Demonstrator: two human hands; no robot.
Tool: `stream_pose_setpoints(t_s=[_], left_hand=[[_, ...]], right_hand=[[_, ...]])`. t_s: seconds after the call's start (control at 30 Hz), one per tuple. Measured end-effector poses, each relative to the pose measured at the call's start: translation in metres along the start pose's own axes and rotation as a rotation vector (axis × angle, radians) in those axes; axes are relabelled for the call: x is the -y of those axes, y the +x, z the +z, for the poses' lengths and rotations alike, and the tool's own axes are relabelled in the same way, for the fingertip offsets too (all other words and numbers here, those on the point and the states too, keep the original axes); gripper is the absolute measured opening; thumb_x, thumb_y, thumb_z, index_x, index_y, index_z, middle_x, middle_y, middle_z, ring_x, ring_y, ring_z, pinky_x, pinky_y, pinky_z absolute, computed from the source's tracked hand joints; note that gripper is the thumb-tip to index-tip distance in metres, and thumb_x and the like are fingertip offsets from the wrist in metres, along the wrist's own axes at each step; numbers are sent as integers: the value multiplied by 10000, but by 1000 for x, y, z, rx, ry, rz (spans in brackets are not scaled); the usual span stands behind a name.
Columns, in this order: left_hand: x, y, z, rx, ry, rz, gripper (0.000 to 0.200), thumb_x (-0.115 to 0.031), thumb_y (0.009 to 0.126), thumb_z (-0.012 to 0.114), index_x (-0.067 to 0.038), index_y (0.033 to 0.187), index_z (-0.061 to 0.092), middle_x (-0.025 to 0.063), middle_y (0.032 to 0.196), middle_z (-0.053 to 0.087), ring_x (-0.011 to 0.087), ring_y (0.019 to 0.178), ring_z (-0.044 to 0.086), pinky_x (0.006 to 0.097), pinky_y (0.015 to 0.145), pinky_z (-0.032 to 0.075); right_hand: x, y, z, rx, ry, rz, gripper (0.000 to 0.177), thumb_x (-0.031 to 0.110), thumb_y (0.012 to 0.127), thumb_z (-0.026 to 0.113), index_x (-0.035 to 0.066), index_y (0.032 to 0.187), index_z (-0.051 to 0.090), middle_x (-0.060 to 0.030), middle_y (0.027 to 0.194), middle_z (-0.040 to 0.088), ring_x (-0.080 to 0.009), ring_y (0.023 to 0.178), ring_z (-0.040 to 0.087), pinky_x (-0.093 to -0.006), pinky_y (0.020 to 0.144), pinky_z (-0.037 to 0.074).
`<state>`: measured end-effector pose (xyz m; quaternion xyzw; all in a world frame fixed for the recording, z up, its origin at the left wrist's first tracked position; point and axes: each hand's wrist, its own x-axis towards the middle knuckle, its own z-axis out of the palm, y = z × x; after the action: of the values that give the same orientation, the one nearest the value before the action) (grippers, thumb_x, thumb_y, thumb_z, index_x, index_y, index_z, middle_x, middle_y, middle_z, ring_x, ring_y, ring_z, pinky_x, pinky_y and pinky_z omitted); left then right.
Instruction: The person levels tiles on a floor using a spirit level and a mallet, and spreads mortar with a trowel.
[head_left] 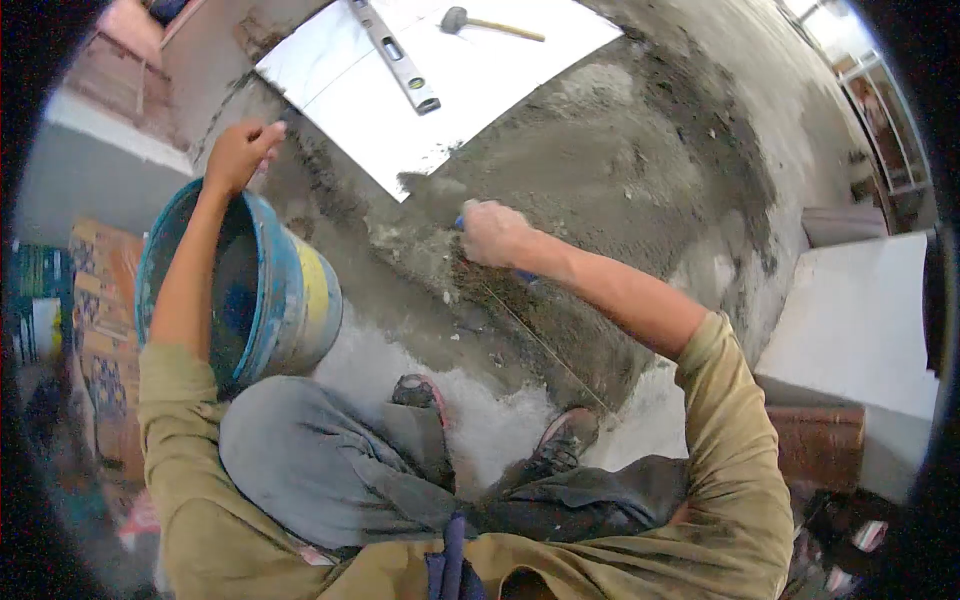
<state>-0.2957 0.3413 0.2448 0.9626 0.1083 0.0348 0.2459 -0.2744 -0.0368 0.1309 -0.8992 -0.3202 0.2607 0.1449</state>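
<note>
My right hand [495, 233] is closed round a blue-handled tool [525, 275] low over the wet mortar [570, 160]. Most of that tool is hidden by the hand and its blade cannot be made out. My left hand [243, 155] hangs just past the far rim of a blue bucket [265, 280], with the forearm across its opening. Its fingers are curled together and nothing shows in them. Ahead lie large white tiles [350, 130] with mortar crumbs on the near corner.
A spirit level [395, 60] and a mallet [490, 24] rest on the tiles. A thin string [545, 345] runs over the floor towards my shoes. Cardboard boxes [105, 340] stand at the left, and a white slab-like block [850, 320] is on the right.
</note>
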Motion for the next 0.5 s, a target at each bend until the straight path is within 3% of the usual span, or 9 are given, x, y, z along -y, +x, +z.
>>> stream_pose_setpoints(t_s=[0.07, 0.2, 0.27, 0.33, 0.4, 0.47, 0.5], left_hand=[[2, 3, 1, 13, -38, -20, 460, -458, 852, 593, -7, 818, 675, 40, 643, 609, 96, 551, 540, 255, 527, 425], [-11, -5, 1, 23, -172, -45, 429, -425, 866, 597, -7, 809, 676, 35, 666, 618, 84, 556, 535, 231, 512, 419], [-23, -8, -1, -10, -147, -56, 412, -404, 874, 599, -5, 797, 673, 31, 681, 620, 75, 563, 538, 215, 503, 415], [-19, -6, -2, 15, -139, -39, 421, -410, 880, 586, -5, 802, 675, 39, 679, 618, 85, 572, 550, 231, 511, 426], [-11, -1, -2, 14, -29, -18, 421, -403, 885, 576, -3, 798, 671, 47, 666, 608, 101, 575, 559, 254, 524, 440], [-6, -2, 2, -4, -128, -22, 410, -392, 885, 572, -5, 787, 666, 58, 658, 597, 110, 579, 558, 268, 524, 432], [-7, -4, 0, -17, -65, 8, 407, -389, 885, 572, -6, 788, 667, 55, 652, 585, 106, 573, 539, 268, 515, 413]], right_hand=[[-6, 0, -3, -14, 2, -52, 304, 164, 776, 561, -41, 1000, 555, -257, 988, 635, -409, 943, 623, -479, 817, 510], [-71, 21, -42, -107, 58, 257, 277, 180, 782, 583, -30, 961, 611, -251, 982, 646, -392, 912, 643, -457, 763, 536], [-97, 9, -66, -270, -46, 113, 277, 187, 784, 608, -31, 955, 609, -251, 983, 645, -386, 937, 639, -460, 763, 532], [-96, 12, -61, -281, -16, 201, 275, 179, 780, 605, -33, 954, 602, -258, 985, 640, -395, 944, 633, -462, 779, 525], [-78, 10, -45, -174, 37, 125, 286, 180, 785, 596, -39, 970, 592, -258, 993, 636, -405, 957, 623, -467, 791, 517], [-70, 4, -30, -141, 44, -4, 314, 194, 787, 597, -44, 992, 588, -258, 1000, 633, -413, 955, 616, -472, 792, 514], [-77, 6, -26, -186, 87, 30, 320, 209, 789, 593, -48, 980, 588, -259, 989, 634, -418, 959, 610, -477, 798, 508]])
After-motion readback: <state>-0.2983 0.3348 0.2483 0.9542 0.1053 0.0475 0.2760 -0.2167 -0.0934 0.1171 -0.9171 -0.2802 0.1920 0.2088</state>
